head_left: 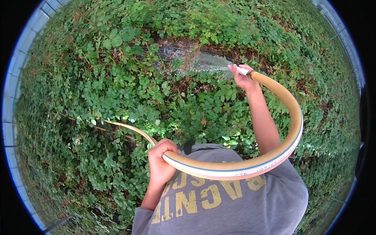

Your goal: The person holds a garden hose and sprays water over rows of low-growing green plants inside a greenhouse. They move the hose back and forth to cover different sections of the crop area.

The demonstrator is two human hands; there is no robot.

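A thick yellow hose point(289, 102) with a white and blue stripe loops across my grey shirt. My left hand point(162, 161) is closed around it near my waist, and behind that fist the hose runs off to the left into the leaves. My right hand point(243, 75), arm stretched forward, holds the hose's white nozzle end point(242, 71). Water point(208, 63) fans out leftward from the nozzle onto wet soil and low green plants. Some of the right fingers are at the nozzle's mouth, beside the spray.
Dense leafy plants point(194, 102) surround me on all sides. Dark tubing or plastic film point(173, 48) lies along the bare soil strip point(188, 44) ahead; which it is, I cannot tell. Pale translucent panelling point(13, 88) curves along the far left rim, with similar panels at the right rim.
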